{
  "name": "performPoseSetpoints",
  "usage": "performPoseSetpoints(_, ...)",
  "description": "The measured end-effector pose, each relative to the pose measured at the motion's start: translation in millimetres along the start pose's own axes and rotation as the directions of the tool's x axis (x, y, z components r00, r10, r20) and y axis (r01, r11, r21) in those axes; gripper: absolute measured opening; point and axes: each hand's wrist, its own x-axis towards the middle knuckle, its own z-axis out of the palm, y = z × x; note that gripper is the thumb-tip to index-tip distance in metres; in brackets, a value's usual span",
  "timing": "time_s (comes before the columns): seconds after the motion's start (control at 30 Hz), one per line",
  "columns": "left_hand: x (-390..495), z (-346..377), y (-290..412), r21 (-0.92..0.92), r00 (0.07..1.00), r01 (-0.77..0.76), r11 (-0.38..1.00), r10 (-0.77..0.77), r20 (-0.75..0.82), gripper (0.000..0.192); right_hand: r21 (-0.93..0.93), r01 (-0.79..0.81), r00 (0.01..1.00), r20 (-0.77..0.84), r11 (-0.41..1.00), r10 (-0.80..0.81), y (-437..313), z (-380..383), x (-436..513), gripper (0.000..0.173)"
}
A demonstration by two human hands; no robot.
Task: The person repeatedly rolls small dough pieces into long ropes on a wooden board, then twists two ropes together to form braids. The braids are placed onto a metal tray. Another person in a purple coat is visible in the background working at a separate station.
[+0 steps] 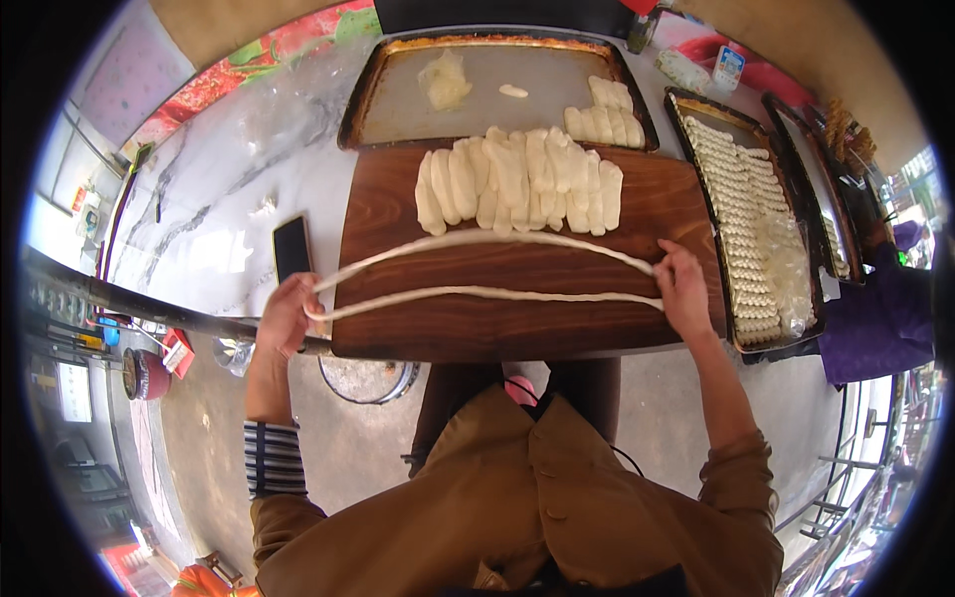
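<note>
A long rope of dough (477, 291) stretches in two strands over the dark wooden board (418, 328). My left hand (289, 310) holds its left end, where the strands come close together, near the board's left edge. At the right, my right hand (680, 287) has its fingers on the rope's other end. The rear strand arches up and looks raised off the board; whether the front one touches the wood I cannot tell. Just behind the rope lies a row of thick dough strips (515, 179), side by side and partly overlapping.
Behind the board is a baking tray (492, 127) with short dough pieces and a crumpled plastic bag. A tray of twisted dough (735, 224) stands at the right, another tray (809, 186) beyond it. A phone (292, 250) lies left of the board. A person in purple (884, 321) is at far right.
</note>
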Motion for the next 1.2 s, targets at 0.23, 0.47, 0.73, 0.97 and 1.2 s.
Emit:
performPoseSetpoints(0.23,11.7,-9.2,1.2,-0.169,0.984,-0.071,0.983,0.042,-0.170,0.031,0.103,-0.092,0.965,0.256,0.990,0.063,-2.9,-8.8,-9.4,0.023)
performPoseSetpoints(0.47,19.5,-10.4,0.1,-0.084,0.962,-0.025,0.996,0.001,-0.273,0.032,0.015,0.224,0.949,0.223,0.974,-0.222,0.2,-9.2,-11.0,0.048)
performPoseSetpoints(0.73,23.0,-29.1,-13.0,-0.123,0.960,-0.108,0.987,0.072,-0.271,0.029,-0.080,0.019,1.000,-0.016,0.997,-0.020,-0.8,-8.7,-8.2,0.017)
performPoseSetpoints(0.97,25.3,-37.4,-12.1,-0.150,0.948,-0.105,0.983,0.053,-0.315,0.028,-0.073,0.325,0.946,0.032,0.943,-0.324,-4.2,-12.8,-26.1,0.016)
performPoseSetpoints(1.2,31.8,-32.3,-8.5,-0.080,0.904,-0.134,0.988,0.089,-0.419,0.026,-0.268,0.261,0.948,-0.107,0.927,-0.299,-4.7,-5.9,-32.1,0.020)
